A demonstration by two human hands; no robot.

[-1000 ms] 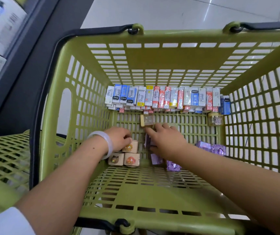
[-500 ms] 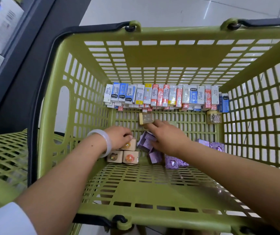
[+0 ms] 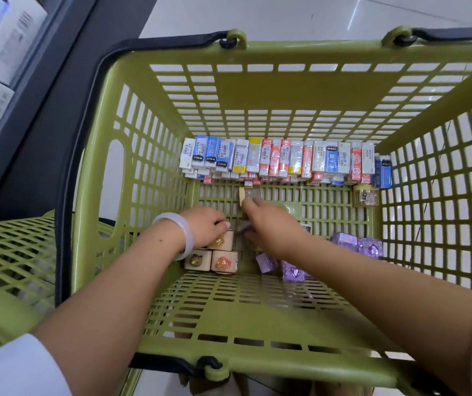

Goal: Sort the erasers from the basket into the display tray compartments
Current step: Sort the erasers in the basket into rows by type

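Green basket [image 3: 132, 178]: one | tan blocks [image 3: 224, 261]: three, under curled left hand [image 3: 207, 227] touching the top one | purple erasers [image 3: 369, 247]: about four | right hand [image 3: 269, 227]: blurred, grip cannot tell | boxed erasers [image 3: 283, 161]: one far row

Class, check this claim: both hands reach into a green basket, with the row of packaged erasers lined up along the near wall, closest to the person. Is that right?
Not quite. The head view shows the row of packaged erasers along the far wall of the green basket, away from the person. The rest holds: the left hand and right hand both reach into it.
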